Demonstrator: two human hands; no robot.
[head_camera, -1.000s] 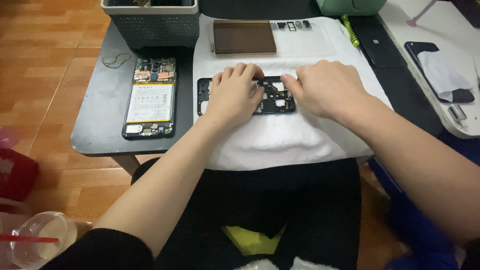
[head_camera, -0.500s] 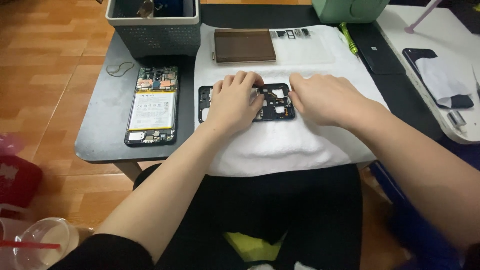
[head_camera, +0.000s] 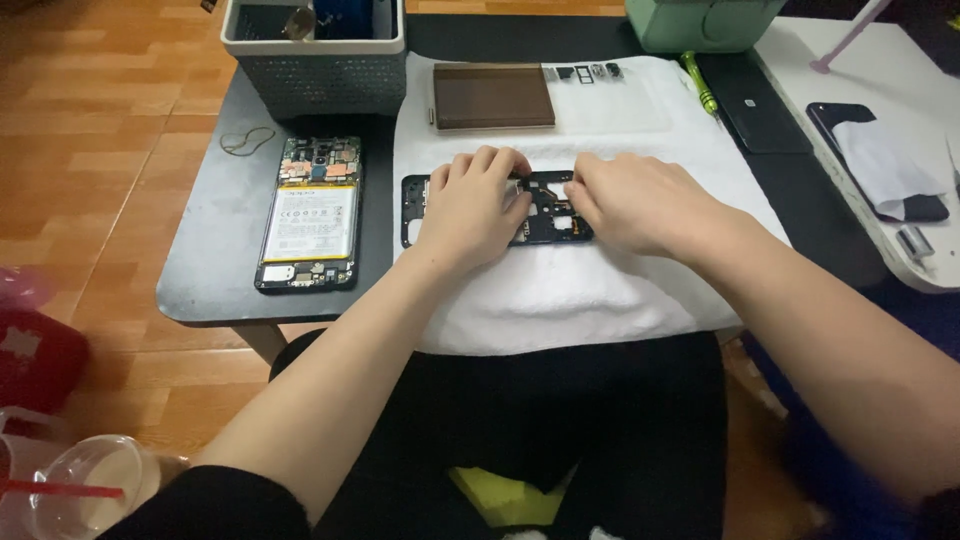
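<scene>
A black phone frame (head_camera: 548, 215) lies on a white towel (head_camera: 580, 290) spread over a small dark table (head_camera: 215, 260). My left hand (head_camera: 475, 205) lies flat over the frame's left half, fingers pressing on it. My right hand (head_camera: 630, 200) rests on the frame's right end, its fingertips pinching at a small part near the frame's upper middle. What the fingertips hold is hidden. To the left, off the towel, an opened phone (head_camera: 310, 213) lies with its battery and circuit boards showing.
A grey perforated basket (head_camera: 315, 60) stands at the table's back left, a brown flat case (head_camera: 492, 97) and small parts (head_camera: 590, 71) behind my hands. A green-handled screwdriver (head_camera: 700, 85), a dark phone (head_camera: 755, 105), a white side table (head_camera: 880, 130), a plastic cup (head_camera: 85, 485).
The view has shifted slightly, so the table sits lower in frame. Both hands stay on the phone frame; the right hand's fingers have drawn in toward its middle.
</scene>
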